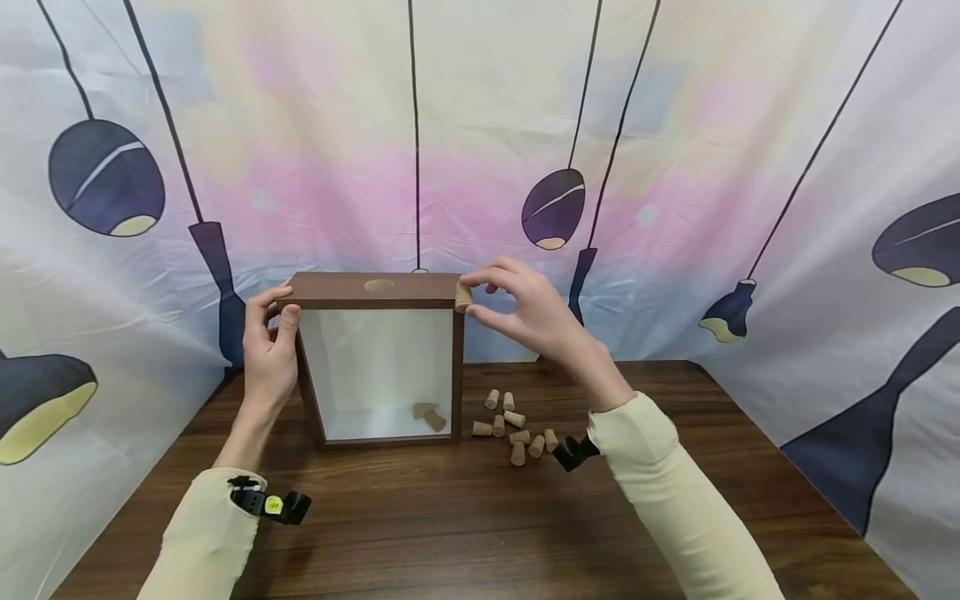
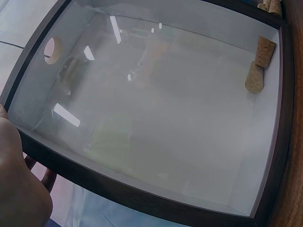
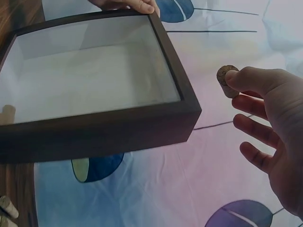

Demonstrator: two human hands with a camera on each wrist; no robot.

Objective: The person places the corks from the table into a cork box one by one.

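Observation:
A dark wooden box frame (image 1: 457, 375) with a clear front and a round hole (image 1: 379, 286) in its top stands upright on the table. My left hand (image 1: 270, 346) grips its upper left corner, thumb in front and fingers behind. Between thumb and fingertips my right hand (image 1: 528, 308) pinches a cork stopper (image 1: 464, 297), beside the box's upper right corner in the head view. The right wrist view shows this cork (image 3: 228, 81) apart from the frame. Inside the box, two corks lie at the bottom right, one cork (image 2: 265, 51) against the other (image 2: 254, 78).
Several loose corks (image 1: 517, 454) lie on the brown wooden table (image 1: 420, 525) to the right of the box. A cloth backdrop (image 1: 480, 167) printed with hanging lamps rises behind the table and along both sides.

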